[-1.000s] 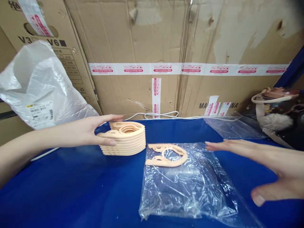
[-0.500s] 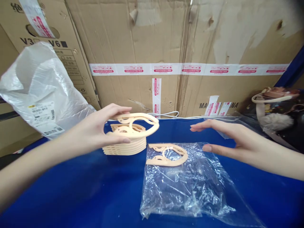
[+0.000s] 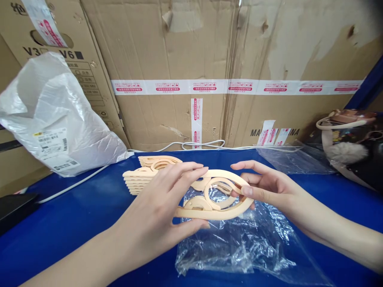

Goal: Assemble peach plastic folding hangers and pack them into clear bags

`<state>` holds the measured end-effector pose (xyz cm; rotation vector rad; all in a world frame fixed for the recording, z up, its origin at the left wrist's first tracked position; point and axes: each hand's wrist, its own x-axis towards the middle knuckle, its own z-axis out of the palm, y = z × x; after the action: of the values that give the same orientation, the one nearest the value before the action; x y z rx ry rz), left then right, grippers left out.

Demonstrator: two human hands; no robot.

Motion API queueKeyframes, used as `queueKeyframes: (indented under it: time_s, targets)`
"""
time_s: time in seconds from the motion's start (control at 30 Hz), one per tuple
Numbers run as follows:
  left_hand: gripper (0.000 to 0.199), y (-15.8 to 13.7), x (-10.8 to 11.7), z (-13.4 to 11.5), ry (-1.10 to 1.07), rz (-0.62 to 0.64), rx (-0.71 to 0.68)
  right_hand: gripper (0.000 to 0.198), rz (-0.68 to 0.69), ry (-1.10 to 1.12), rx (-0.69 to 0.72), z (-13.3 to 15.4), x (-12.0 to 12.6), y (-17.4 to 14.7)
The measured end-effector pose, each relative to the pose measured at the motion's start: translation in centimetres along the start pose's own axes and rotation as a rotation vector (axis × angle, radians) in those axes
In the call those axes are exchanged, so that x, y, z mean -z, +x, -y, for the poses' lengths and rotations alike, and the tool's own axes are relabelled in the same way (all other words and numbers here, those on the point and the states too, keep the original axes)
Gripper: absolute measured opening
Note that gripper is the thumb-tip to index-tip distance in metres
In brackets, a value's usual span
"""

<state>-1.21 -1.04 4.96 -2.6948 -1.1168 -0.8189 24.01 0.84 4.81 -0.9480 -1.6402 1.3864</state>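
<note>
A beige folding clothes hanger (image 3: 230, 174), folded up, is held level between my two hands. My left hand (image 3: 161, 203) grips its left end, fingers along the far arm and thumb at the near one. At the rounded right end, my right hand (image 3: 269, 187) pinches it with thumb above and fingers beneath. Below it lies a clear plastic bag (image 3: 239, 247), flat and wrinkled. Whether a second hanger is under the held one, I cannot tell. Behind my left hand stands a stack of the same hangers (image 3: 134, 181), partly covered by that hand.
Large cardboard boxes (image 3: 173, 52) wall off the back of the blue table (image 3: 74, 223). A white plastic mailer (image 3: 60, 115) leans at the left, near a black object (image 3: 18, 211). A white cable (image 3: 167, 147) runs along the back. A dark bag with a pompom (image 3: 348, 153) sits at the right.
My left hand has carried a hanger rightward and nearer, from above the stack to over the plastic bag. My right hand, open before, has closed on the hanger's rounded end.
</note>
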Motion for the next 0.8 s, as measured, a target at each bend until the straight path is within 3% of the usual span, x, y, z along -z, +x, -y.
queueKeyframes:
  time_s: [0.33, 0.57, 0.8]
  targets:
    - [0.063, -0.9, -0.8, 0.2, -0.076, 0.012, 0.05, 0.048, 0.049, 0.088, -0.13, -0.5, -0.4, -0.4]
    - [0.063, -1.1, -0.9, 0.0, -0.061, -0.009, 0.034, 0.045, 0.055, 0.018, -0.13, -0.4, -0.3, -0.8]
    - [0.061, -1.2, -0.9, 0.3, -0.078, 0.041, 0.01, 0.04, 0.062, 0.083, -0.147, -0.4, -0.6, -0.9]
